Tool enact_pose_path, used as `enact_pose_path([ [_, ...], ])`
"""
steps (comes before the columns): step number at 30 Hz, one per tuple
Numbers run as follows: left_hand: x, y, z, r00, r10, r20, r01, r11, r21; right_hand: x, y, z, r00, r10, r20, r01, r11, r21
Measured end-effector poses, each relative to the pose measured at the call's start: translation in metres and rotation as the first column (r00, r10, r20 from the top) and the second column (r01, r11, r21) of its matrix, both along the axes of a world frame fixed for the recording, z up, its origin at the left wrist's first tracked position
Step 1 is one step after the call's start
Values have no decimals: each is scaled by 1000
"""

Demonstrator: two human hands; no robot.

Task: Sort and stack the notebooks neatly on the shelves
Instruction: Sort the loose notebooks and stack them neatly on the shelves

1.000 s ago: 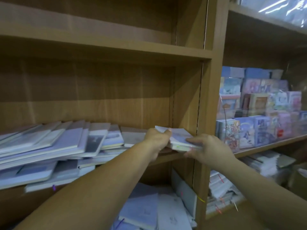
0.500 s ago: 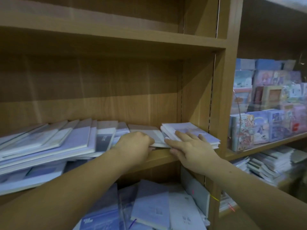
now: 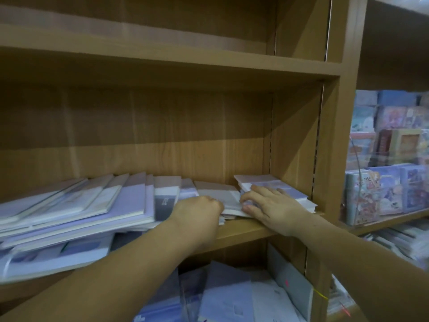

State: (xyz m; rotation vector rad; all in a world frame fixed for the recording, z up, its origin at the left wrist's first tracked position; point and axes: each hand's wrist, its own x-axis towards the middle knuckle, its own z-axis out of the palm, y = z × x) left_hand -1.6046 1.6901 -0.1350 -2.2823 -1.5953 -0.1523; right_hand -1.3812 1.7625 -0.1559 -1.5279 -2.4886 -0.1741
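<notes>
Landmark: a brown wooden upright post (image 3: 334, 159) splits the shelving into two bays; everything below is placed from it.
Shelf board: the brown wooden middle shelf (image 3: 246, 231) runs leftward from the post.
Small stack: a short flat stack of pale lavender-and-white notebooks (image 3: 262, 180) lies on the middle shelf just left of the post, its near corner hanging over the front edge.
Right hand: the right hand (image 3: 276, 205) lies palm down on that stack, fingers straight and slightly spread, their tips reaching the side farthest from the post.
Single notebook: a thin grey-beige notebook (image 3: 216, 191) lies flat, touching the stack on its side away from the post.
Left hand: the left hand (image 3: 199, 210) sits knuckles up with its fingers curled round the near edge of the grey-beige notebook; the fingertips are hidden.
Leaning row: a fan of lavender, white and dark grey notebooks (image 3: 127, 201) lies well left of the post, tilted and overlapping.
Lower pile: pale blue plastic-wrapped notebooks (image 3: 222, 296) lie loosely heaped below the middle shelf, left of the post's foot.
Far bay: colourful illustrated books (image 3: 383, 191) stand upright right of the post, too blurred to read.
</notes>
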Motion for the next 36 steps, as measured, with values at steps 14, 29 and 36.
enact_pose_path([
  [14,37,2,-8,977,-81,200,85,996,-9,67,-8,-2,926,-187,-328,173,982,-71],
  [29,50,29,42,958,-31,-285,24,999,-28,29,-18,-14,972,33,-232,14,980,196],
  [36,20,2,73,996,89,-32,-76,953,294,25,-37,6,925,-22,-379,70,991,114],
])
